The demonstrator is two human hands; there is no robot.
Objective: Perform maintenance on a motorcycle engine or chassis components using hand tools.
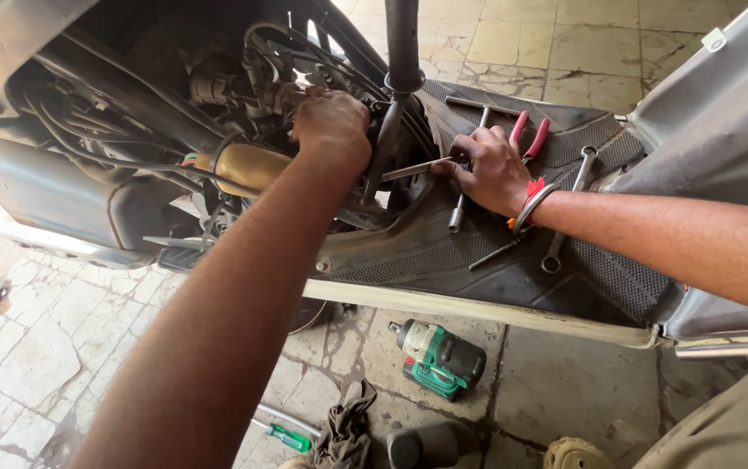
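**Two hands deep in an opened scooter**

At the far left the scooter's body panels are off, so a tangle of black cables (87, 130) and hoses lies bare. Just right of them sits a brass-coloured cylinder (248, 165), tilted, with wires running around it.

The left hand (332, 126) reaches past that cylinder into the engine bay. Its fingers are curled in, knuckles toward the camera, closed on some part behind them; what exactly it grips is hidden by the hand itself. It seems to steady that part from this side.

A dark upright tube (402, 43) comes down between the two hands.

The right hand (491, 169) rests on the ribbed rubber floor mat (443, 252) and pinches a flat metal tool (413, 168), whose tip points left toward the spot the other hand covers. A metal bangle (530, 207) and red thread sit at the wrist.

Spare tools lie on the mat within easy reach: a T-handle socket wrench (458, 208) under the hand, red-handled pliers (532, 135) behind it, a ring spanner (569, 204) to the right.

On the cracked tile floor (35, 347) below are a green screwdriver (285, 436), a crumpled rag (348, 430) and a green cordless impact wrench (439, 356).
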